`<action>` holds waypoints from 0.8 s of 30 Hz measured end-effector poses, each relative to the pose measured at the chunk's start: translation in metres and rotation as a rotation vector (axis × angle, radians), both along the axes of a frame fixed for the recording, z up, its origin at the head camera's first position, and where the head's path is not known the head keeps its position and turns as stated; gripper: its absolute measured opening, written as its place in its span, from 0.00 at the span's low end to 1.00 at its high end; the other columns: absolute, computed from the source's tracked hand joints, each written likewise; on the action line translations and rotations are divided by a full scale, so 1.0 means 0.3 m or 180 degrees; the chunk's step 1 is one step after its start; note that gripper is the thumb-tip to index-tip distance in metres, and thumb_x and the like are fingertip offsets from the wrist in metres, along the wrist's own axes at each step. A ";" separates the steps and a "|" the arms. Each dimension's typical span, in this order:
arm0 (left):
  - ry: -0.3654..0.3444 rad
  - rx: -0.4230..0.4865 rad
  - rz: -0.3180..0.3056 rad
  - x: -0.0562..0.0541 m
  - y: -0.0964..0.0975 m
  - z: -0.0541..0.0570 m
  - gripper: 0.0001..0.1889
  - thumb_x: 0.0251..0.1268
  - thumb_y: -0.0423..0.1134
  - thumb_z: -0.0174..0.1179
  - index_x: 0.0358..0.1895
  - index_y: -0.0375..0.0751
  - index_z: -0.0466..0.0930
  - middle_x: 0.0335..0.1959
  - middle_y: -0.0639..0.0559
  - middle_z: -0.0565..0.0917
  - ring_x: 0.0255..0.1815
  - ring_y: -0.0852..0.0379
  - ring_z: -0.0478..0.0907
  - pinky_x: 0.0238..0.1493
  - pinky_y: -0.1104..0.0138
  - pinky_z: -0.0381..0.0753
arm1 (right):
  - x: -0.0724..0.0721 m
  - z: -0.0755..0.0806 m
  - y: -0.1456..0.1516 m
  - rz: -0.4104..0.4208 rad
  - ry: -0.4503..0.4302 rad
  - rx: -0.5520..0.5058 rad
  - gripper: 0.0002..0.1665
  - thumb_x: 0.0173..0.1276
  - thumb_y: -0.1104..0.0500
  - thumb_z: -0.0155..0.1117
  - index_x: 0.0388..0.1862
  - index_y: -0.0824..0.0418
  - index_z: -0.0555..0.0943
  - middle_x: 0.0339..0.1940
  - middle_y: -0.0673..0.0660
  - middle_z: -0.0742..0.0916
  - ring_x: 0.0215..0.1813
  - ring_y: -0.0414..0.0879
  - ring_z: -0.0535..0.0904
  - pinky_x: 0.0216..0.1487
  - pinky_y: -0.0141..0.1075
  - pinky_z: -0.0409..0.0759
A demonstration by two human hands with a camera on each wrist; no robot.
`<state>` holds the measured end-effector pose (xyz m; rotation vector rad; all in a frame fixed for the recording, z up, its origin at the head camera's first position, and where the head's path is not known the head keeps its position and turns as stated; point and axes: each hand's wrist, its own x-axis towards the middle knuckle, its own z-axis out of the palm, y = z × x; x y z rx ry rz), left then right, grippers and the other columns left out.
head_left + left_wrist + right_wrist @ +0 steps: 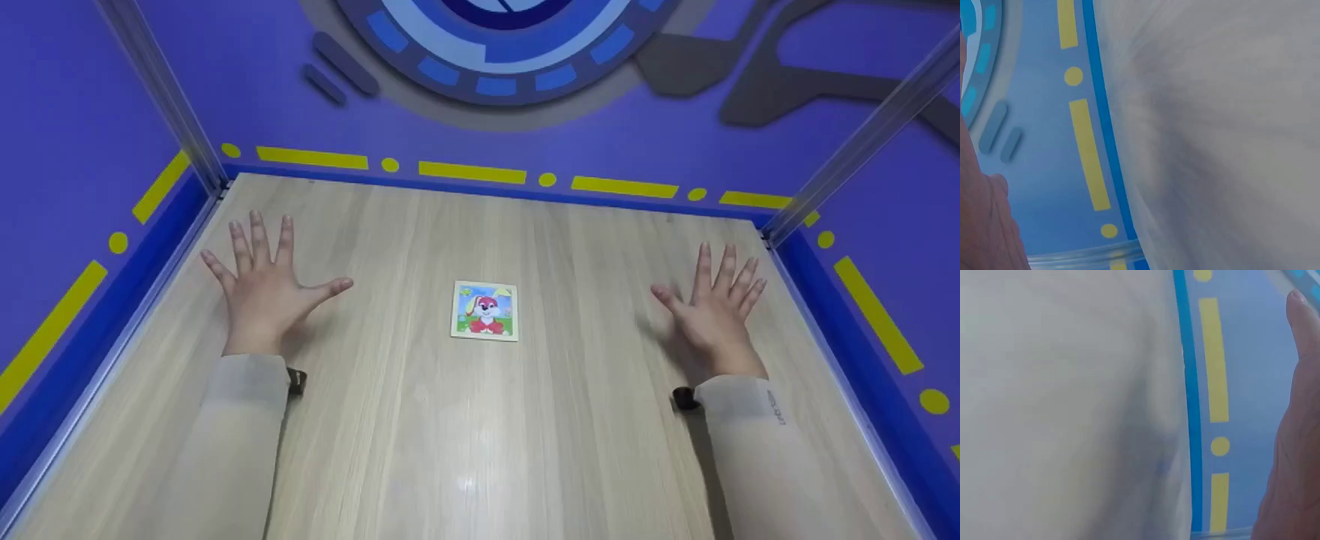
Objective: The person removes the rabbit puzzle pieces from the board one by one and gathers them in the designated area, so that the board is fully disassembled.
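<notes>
A small square picture puzzle or tile (484, 311) with a red and white cartoon rabbit lies flat in the middle of the wooden table (450, 420). To its left, the left hand (262, 296) has its fingers spread wide and holds nothing. The right hand (716, 315), on the other side, is likewise spread and bare. Both hands are well apart from the picture. Only an edge of the left hand (988, 219) shows in the left wrist view. The right wrist view catches the side and thumb of the right hand (1300, 422).
Blue-purple panels (480, 142) with yellow dashes and dots border the table at the back and both sides. Clear posts (161, 90) stand at the back corners. A dark strap piece (298, 381) sits at the left wrist, another (685, 399) at the right.
</notes>
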<state>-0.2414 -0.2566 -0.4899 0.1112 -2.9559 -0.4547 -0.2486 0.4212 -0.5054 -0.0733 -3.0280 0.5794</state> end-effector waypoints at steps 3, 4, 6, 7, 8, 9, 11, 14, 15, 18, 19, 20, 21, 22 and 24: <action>-0.0002 -0.0016 -0.0064 -0.003 0.028 0.001 0.77 0.52 0.99 0.49 0.96 0.58 0.28 0.92 0.47 0.14 0.94 0.33 0.12 0.79 0.21 0.05 | 0.015 -0.011 -0.034 0.0060 0.0052 -0.0053 0.74 0.77 0.14 0.52 0.96 0.46 0.23 0.92 0.56 0.18 0.88 0.69 0.02 0.81 0.74 0.02; 0.0004 -0.0026 -0.0079 -0.005 0.039 0.002 0.77 0.52 0.99 0.50 0.96 0.58 0.28 0.93 0.47 0.14 0.95 0.33 0.12 0.80 0.21 0.06 | 0.015 -0.015 -0.047 0.0083 0.0080 -0.0054 0.74 0.77 0.14 0.53 0.96 0.46 0.24 0.93 0.56 0.19 0.89 0.69 0.03 0.82 0.73 0.03; 0.0005 -0.0029 -0.0097 -0.014 0.063 0.001 0.79 0.50 0.99 0.51 0.96 0.58 0.28 0.93 0.48 0.14 0.95 0.33 0.13 0.82 0.21 0.08 | 0.010 -0.020 -0.073 0.0128 0.0160 -0.0084 0.74 0.76 0.15 0.56 0.97 0.46 0.28 0.96 0.58 0.24 0.92 0.70 0.09 0.85 0.74 0.07; 0.0003 -0.0030 -0.0107 -0.018 0.077 -0.001 0.80 0.48 1.00 0.52 0.96 0.57 0.27 0.93 0.49 0.14 0.95 0.34 0.13 0.83 0.21 0.10 | 0.006 -0.022 -0.086 0.0147 0.0210 -0.0110 0.74 0.76 0.16 0.58 0.98 0.47 0.30 0.97 0.60 0.27 0.93 0.71 0.12 0.86 0.75 0.10; 0.0003 -0.0015 -0.0123 -0.022 0.092 -0.003 0.81 0.47 1.00 0.53 0.96 0.57 0.27 0.93 0.49 0.14 0.95 0.34 0.14 0.83 0.21 0.12 | 0.004 -0.023 -0.098 0.0154 0.0260 -0.0147 0.74 0.75 0.16 0.60 0.98 0.47 0.33 0.98 0.61 0.31 0.95 0.72 0.16 0.88 0.76 0.15; -0.0007 0.0006 -0.0149 -0.027 0.109 -0.006 0.82 0.45 1.00 0.54 0.96 0.57 0.27 0.93 0.49 0.14 0.95 0.35 0.14 0.84 0.21 0.13 | 0.000 -0.024 -0.110 0.0163 0.0308 -0.0185 0.73 0.75 0.17 0.62 0.99 0.47 0.35 0.98 0.62 0.35 0.95 0.72 0.20 0.89 0.77 0.20; -0.0030 0.0065 -0.0210 -0.040 0.141 -0.010 0.83 0.43 1.00 0.56 0.96 0.57 0.28 0.93 0.49 0.14 0.96 0.35 0.14 0.86 0.20 0.17 | -0.012 -0.027 -0.139 0.0186 0.0392 -0.0292 0.72 0.75 0.19 0.65 0.99 0.46 0.39 0.99 0.63 0.42 0.96 0.72 0.27 0.91 0.79 0.29; -0.0060 0.0179 -0.0356 -0.063 0.192 -0.011 0.84 0.43 0.98 0.59 0.96 0.57 0.28 0.94 0.48 0.17 0.96 0.34 0.16 0.87 0.20 0.21 | -0.036 -0.028 -0.187 0.0264 0.0468 -0.0393 0.69 0.75 0.21 0.67 0.99 0.44 0.43 0.98 0.62 0.45 0.96 0.72 0.33 0.90 0.80 0.38; -0.0070 0.0216 -0.0405 -0.070 0.209 -0.010 0.84 0.43 0.98 0.60 0.96 0.57 0.28 0.95 0.48 0.18 0.97 0.34 0.18 0.88 0.20 0.23 | -0.045 -0.028 -0.205 0.0300 0.0482 -0.0420 0.69 0.75 0.21 0.67 0.99 0.44 0.44 0.98 0.62 0.46 0.96 0.72 0.34 0.90 0.80 0.40; -0.0090 0.0348 -0.0550 -0.091 0.255 -0.009 0.85 0.43 0.95 0.65 0.96 0.56 0.28 0.95 0.48 0.20 0.97 0.33 0.22 0.89 0.20 0.29 | -0.073 -0.028 -0.267 0.0401 0.0487 -0.0511 0.67 0.76 0.23 0.68 0.99 0.43 0.44 0.98 0.61 0.46 0.96 0.73 0.37 0.90 0.80 0.42; -0.0105 0.0415 -0.0598 -0.096 0.271 -0.010 0.85 0.44 0.94 0.68 0.96 0.56 0.28 0.96 0.49 0.20 0.98 0.33 0.22 0.89 0.21 0.29 | -0.081 -0.028 -0.289 0.0432 0.0472 -0.0557 0.67 0.76 0.23 0.68 0.99 0.42 0.44 0.99 0.61 0.46 0.96 0.72 0.37 0.90 0.81 0.43; -0.0123 0.0479 -0.0642 -0.099 0.287 -0.011 0.85 0.44 0.92 0.70 0.96 0.56 0.28 0.96 0.50 0.20 0.98 0.33 0.23 0.90 0.22 0.31 | -0.088 -0.029 -0.312 0.0450 0.0454 -0.0607 0.66 0.76 0.23 0.68 0.99 0.42 0.45 0.99 0.60 0.46 0.96 0.72 0.37 0.90 0.80 0.44; -0.0144 0.0550 -0.0687 -0.102 0.303 -0.013 0.86 0.44 0.90 0.72 0.96 0.56 0.28 0.96 0.50 0.20 0.98 0.33 0.24 0.91 0.23 0.32 | -0.094 -0.031 -0.336 0.0475 0.0435 -0.0665 0.66 0.76 0.23 0.68 0.98 0.42 0.45 0.99 0.59 0.46 0.97 0.71 0.37 0.91 0.80 0.44; -0.0161 0.0618 -0.0734 -0.104 0.319 -0.016 0.86 0.44 0.89 0.74 0.96 0.56 0.28 0.96 0.50 0.21 0.98 0.34 0.24 0.92 0.24 0.33 | -0.100 -0.031 -0.360 0.0504 0.0424 -0.0723 0.66 0.77 0.24 0.69 0.98 0.42 0.45 0.99 0.59 0.46 0.97 0.71 0.37 0.91 0.80 0.45; -0.0187 0.0768 -0.0820 -0.105 0.351 -0.020 0.85 0.45 0.84 0.78 0.96 0.55 0.29 0.97 0.50 0.23 0.99 0.35 0.26 0.93 0.27 0.35 | -0.109 -0.032 -0.411 0.0537 0.0401 -0.0823 0.65 0.76 0.25 0.69 0.98 0.42 0.47 0.99 0.57 0.47 0.97 0.69 0.37 0.91 0.79 0.46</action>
